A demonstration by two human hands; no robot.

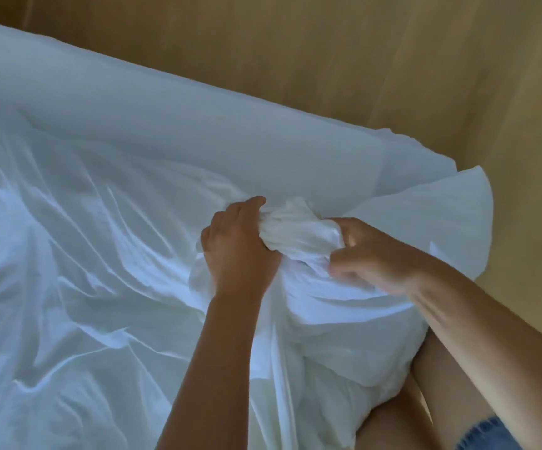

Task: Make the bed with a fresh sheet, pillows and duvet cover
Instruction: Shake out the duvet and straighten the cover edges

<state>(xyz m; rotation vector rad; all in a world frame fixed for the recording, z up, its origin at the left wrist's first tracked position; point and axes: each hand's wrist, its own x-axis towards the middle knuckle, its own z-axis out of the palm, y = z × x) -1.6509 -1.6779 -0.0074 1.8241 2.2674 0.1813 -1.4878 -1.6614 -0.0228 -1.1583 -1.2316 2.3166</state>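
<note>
A bunched wad of white fabric (298, 230) is sitting at the near right corner of the bed (100, 190), being squeezed from both sides, the left hand (234, 245) and right hand (370, 254) each curling a tight grip around it, beside the tan wall (393, 76).

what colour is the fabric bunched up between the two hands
White, plain with no pattern; the bunched fabric shows best in the head view.
</note>
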